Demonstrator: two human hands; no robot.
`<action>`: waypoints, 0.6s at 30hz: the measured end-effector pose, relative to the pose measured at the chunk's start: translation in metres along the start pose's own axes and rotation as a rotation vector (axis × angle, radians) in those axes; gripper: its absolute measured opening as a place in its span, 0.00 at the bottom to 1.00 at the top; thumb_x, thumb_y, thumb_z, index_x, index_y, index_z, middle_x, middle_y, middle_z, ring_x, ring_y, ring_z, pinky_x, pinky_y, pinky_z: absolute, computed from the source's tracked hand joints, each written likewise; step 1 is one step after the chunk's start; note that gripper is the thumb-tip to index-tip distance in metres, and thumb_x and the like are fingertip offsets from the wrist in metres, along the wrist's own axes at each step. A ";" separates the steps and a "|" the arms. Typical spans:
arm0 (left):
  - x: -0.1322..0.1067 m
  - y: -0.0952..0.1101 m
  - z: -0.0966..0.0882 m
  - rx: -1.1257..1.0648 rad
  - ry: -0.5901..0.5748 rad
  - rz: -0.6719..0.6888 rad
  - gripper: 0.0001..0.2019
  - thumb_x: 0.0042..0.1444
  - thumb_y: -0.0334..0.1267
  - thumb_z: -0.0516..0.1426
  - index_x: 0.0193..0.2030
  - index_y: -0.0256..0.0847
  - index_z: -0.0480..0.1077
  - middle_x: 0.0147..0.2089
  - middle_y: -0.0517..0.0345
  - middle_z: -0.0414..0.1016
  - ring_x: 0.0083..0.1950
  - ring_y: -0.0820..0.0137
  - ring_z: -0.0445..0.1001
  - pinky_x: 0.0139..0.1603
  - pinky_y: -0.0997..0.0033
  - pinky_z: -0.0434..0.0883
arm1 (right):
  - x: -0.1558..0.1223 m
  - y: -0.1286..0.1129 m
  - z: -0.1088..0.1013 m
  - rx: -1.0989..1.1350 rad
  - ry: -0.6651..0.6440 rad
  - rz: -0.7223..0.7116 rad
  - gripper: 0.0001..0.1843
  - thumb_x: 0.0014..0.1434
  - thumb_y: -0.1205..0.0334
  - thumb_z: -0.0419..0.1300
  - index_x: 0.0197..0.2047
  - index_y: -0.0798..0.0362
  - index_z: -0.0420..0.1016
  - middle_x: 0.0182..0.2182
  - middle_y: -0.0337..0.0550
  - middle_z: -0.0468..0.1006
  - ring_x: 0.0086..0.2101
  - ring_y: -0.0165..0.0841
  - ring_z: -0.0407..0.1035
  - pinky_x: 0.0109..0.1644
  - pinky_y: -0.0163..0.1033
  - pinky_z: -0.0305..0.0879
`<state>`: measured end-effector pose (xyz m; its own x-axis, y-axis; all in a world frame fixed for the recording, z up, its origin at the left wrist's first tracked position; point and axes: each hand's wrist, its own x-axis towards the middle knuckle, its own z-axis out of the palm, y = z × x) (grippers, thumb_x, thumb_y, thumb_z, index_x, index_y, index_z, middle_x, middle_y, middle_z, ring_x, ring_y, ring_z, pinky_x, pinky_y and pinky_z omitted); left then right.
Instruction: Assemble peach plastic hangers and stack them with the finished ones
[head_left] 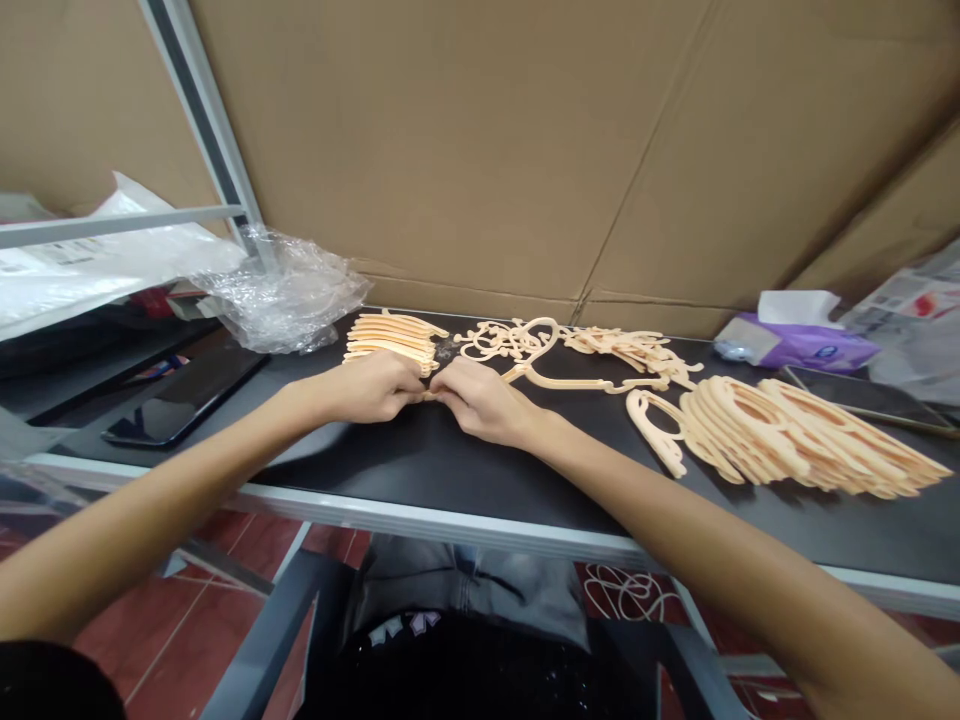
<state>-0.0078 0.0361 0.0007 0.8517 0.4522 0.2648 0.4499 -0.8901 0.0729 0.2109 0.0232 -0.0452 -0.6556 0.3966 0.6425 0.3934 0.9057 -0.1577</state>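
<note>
My left hand point(376, 386) and my right hand point(480, 398) meet over the middle of the dark table, both with fingers pinched closed. Between the fingertips a sliver of something cream-coloured shows, mostly hidden by the fingers. Just behind my left hand lies a row of cream plastic hanger arms point(390, 335). A cream hanger point(555, 380) with its hook upward lies to the right of my right hand. Behind it are a heap of loose hooks point(495, 340) and a pile of small hanger pieces point(630, 345).
A large stack of hanger parts point(780, 430) spreads across the right side. Behind it sit a purple tissue pack point(802, 342) and a dark flat device point(870, 398). On the left are a black phone point(184, 400) and crumpled clear plastic point(292, 290). Cardboard point(450, 150) walls the back.
</note>
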 end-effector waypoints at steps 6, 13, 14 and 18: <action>-0.008 0.006 0.003 -0.050 0.039 -0.054 0.15 0.64 0.36 0.52 0.29 0.37 0.75 0.29 0.54 0.75 0.31 0.70 0.71 0.34 0.72 0.64 | -0.001 -0.004 -0.002 0.000 0.020 -0.009 0.10 0.63 0.74 0.49 0.37 0.51 0.66 0.35 0.45 0.73 0.37 0.36 0.67 0.41 0.40 0.65; -0.008 0.007 0.005 -0.080 0.046 -0.087 0.13 0.63 0.35 0.53 0.29 0.37 0.74 0.27 0.56 0.74 0.29 0.71 0.70 0.32 0.73 0.62 | -0.002 -0.004 -0.007 0.065 0.001 0.105 0.06 0.64 0.72 0.53 0.40 0.52 0.68 0.35 0.43 0.75 0.35 0.34 0.69 0.41 0.38 0.66; -0.008 0.006 0.004 -0.083 0.050 -0.091 0.13 0.63 0.35 0.53 0.28 0.37 0.74 0.26 0.57 0.74 0.28 0.72 0.70 0.31 0.73 0.62 | -0.002 -0.004 -0.007 0.064 -0.010 0.114 0.07 0.63 0.72 0.53 0.41 0.52 0.69 0.35 0.44 0.75 0.36 0.34 0.69 0.41 0.38 0.67; -0.010 0.001 0.004 -0.086 0.075 -0.096 0.13 0.62 0.34 0.53 0.27 0.37 0.73 0.25 0.59 0.74 0.28 0.73 0.68 0.31 0.73 0.61 | -0.002 -0.003 -0.011 0.004 -0.045 0.099 0.16 0.64 0.75 0.49 0.49 0.54 0.72 0.41 0.49 0.79 0.41 0.37 0.72 0.46 0.42 0.69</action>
<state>-0.0149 0.0307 -0.0054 0.7817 0.5330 0.3237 0.5009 -0.8459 0.1831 0.2180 0.0182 -0.0380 -0.6418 0.4904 0.5896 0.4553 0.8623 -0.2216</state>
